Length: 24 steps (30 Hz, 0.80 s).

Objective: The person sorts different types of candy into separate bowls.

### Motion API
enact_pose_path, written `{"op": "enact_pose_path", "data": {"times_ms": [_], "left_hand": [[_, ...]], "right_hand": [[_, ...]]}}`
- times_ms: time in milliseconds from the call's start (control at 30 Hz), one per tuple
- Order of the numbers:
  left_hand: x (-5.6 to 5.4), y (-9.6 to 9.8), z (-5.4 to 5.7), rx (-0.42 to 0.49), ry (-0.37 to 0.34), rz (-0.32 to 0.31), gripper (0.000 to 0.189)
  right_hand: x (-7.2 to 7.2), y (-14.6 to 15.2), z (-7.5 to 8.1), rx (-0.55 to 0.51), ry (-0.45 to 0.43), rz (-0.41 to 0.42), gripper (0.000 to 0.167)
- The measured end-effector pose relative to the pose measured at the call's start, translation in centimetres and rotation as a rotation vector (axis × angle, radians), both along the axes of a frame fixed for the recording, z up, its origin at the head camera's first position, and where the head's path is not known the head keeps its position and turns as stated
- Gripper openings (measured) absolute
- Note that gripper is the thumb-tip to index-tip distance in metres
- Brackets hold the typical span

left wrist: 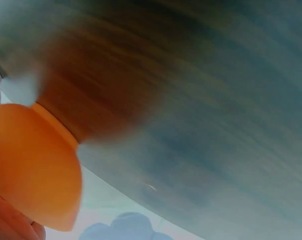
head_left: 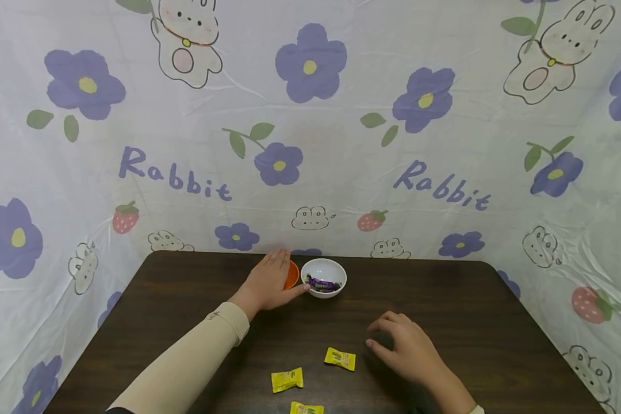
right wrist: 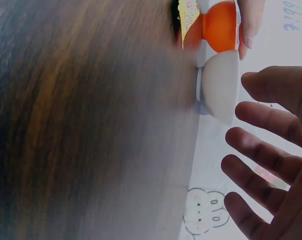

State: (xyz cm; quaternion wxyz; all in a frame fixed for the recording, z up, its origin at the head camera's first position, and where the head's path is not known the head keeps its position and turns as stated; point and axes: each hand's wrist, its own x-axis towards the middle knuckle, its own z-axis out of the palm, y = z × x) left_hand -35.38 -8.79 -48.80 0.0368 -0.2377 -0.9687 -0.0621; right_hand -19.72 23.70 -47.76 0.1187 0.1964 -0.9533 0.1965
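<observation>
Candies in yellow wrappers are lying loose near the front edge of the table (head_left: 445, 299): one (head_left: 340, 359) just left of the right hand (head_left: 406, 351), another (head_left: 287, 380) further left, and a third (head_left: 306, 409) half cut off at the bottom. Each is a small, flat, crinkled packet with dark print too small to read. The right hand is hovering low beside the nearest one, fingers (right wrist: 261, 150) spread and slightly curled, holding nothing; it looks poised to pick up. Toward the back, the left hand (head_left: 269, 284) is resting over an orange bowl (head_left: 292, 275), fingers straight and together, seemingly steadying it. Touching that bowl on its right, a white bowl (head_left: 324, 278) is holding purple-wrapped sweets (head_left: 323, 284), so colours appear to be kept apart.
</observation>
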Motion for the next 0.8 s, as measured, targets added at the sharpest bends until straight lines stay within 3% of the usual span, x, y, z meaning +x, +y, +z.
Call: {"op": "enact_pose_path", "data": {"times_ms": [433, 800], "left_hand": [[0.2, -2.9, 0.0, 0.017, -0.032, 0.045, 0.105], [0.2, -4.6, -0.7, 0.026, -0.043, 0.064, 0.111]], "right_hand": [[0.2, 0.1, -0.4, 0.009, -0.014, 0.01, 0.014], [0.3, 0.3, -0.4, 0.005, -0.024, 0.004, 0.013]]}}
